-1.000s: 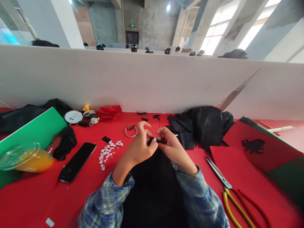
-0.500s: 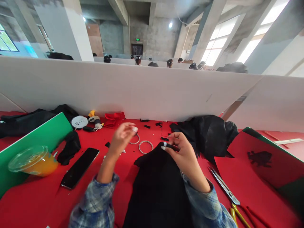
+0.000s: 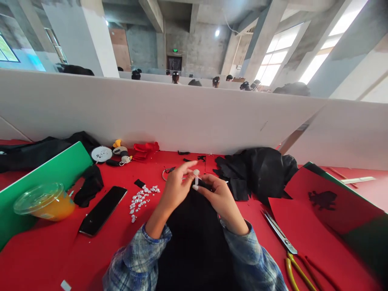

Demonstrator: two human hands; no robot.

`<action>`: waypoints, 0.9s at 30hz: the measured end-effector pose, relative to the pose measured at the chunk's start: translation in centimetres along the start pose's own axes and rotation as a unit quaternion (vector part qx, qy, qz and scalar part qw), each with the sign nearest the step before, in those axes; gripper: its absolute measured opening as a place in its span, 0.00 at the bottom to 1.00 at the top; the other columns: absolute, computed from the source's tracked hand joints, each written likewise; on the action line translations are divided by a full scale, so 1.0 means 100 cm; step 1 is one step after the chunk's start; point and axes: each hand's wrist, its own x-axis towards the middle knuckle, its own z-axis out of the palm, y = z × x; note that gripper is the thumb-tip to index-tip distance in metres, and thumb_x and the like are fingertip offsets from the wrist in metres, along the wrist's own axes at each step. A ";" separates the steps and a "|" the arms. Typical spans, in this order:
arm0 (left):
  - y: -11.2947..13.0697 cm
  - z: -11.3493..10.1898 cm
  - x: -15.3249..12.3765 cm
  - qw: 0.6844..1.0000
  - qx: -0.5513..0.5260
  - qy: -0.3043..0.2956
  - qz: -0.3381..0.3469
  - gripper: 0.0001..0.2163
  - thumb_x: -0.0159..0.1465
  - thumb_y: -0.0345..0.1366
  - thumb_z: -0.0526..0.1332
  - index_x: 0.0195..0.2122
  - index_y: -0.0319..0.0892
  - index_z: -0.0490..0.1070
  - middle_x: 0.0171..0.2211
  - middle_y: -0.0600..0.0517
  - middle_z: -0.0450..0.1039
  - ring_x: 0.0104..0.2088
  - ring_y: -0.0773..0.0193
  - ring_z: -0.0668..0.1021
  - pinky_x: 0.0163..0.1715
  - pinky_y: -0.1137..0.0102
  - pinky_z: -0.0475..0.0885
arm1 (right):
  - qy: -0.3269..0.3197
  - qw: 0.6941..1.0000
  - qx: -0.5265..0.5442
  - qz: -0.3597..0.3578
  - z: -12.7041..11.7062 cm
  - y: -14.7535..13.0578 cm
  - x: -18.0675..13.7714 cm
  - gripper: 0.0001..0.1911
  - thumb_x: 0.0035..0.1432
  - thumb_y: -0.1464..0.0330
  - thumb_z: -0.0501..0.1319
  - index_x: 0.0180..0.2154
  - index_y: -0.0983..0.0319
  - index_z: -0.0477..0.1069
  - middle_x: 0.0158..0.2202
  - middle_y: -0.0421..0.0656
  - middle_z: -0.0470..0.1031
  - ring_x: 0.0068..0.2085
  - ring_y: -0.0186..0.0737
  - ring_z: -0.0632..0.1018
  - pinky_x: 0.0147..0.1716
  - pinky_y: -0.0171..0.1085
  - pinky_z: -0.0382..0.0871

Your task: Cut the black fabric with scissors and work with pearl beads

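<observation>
A long piece of black fabric (image 3: 197, 242) runs from the front edge up to my hands. My right hand (image 3: 222, 198) pinches its top end, the thumb in front and the fingers behind. A short white strip (image 3: 196, 180) stands up at that end. My left hand (image 3: 177, 184) is closed at the strip's upper end, thumb against it and index finger stretched above; what lies behind the thumb is hidden. Left of the fabric, a heap of white pearl beads (image 3: 141, 200) is spread on the red tabletop (image 3: 115, 254). Behind my left hand a metal ring (image 3: 165, 173) is partly covered.
A black phone (image 3: 103, 210) and a lidded cup (image 3: 45, 202) of orange drink lie at left beside a green board (image 3: 69, 161). Scissors (image 3: 286, 242) with yellow handles rest at right. Black cloth (image 3: 260, 169) is piled against the white partition (image 3: 182, 117).
My left hand has moved right and down to the fabric's end, meeting my right hand. My right hand and the fabric end have shifted slightly left. The pearl beads now show fully.
</observation>
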 end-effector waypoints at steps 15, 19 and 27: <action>0.037 -0.074 -0.013 0.959 0.022 -0.281 -0.041 0.17 0.54 0.49 0.63 0.22 0.38 0.71 0.18 0.55 0.65 0.19 0.70 0.67 0.19 0.75 0.60 | 0.128 0.989 -0.002 -0.075 -0.069 -0.060 -0.046 0.23 0.47 0.47 0.62 0.22 0.61 0.68 0.17 0.34 0.55 0.20 0.30 0.57 0.19 0.33 0.48; 0.082 -0.078 -0.020 0.962 0.029 -0.270 -0.028 0.18 0.54 0.48 0.64 0.17 0.39 0.68 0.16 0.56 0.62 0.17 0.72 0.64 0.19 0.75 0.59 | 0.108 0.989 -0.058 -0.080 -0.106 -0.072 -0.024 0.25 0.47 0.46 0.60 0.21 0.61 0.66 0.16 0.34 0.57 0.19 0.30 0.58 0.19 0.33 0.49; 0.103 0.023 -0.067 0.936 -0.270 -0.164 -0.156 0.14 0.60 0.46 0.60 0.30 0.38 0.70 0.27 0.50 0.75 0.29 0.61 0.80 0.38 0.65 0.71 | 0.025 0.907 -0.359 -0.221 -0.108 -0.165 0.082 0.28 0.59 0.67 0.38 0.17 0.73 0.65 0.27 0.38 0.69 0.31 0.23 0.69 0.33 0.35 0.57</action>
